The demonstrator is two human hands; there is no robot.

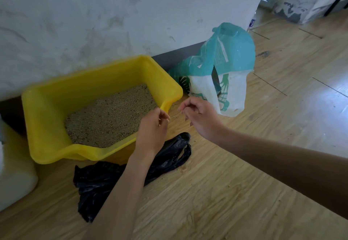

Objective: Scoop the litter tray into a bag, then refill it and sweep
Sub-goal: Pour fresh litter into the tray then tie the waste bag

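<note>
A yellow litter tray [56, 108] stands on the wooden floor against the white wall, with tan litter [111, 115] covering its bottom. A crumpled black plastic bag [94, 181] lies flat on the floor in front of the tray, partly under my left forearm. My left hand [152, 128] hovers at the tray's near right corner with its fingers loosely curled and nothing in them. My right hand [199, 115] hangs just right of that corner, fingers curled downward, holding nothing. A teal and white plastic bag [224, 66] stands upright by the wall, right of the tray.
A pale translucent container [13, 168] sits at the left edge beside the tray. A dark green toothed tool [183, 81] shows behind the teal bag, by the baseboard. Scattered litter grains [183, 168] lie on the floor near the black bag. A doorway [267, 1] opens at the upper right.
</note>
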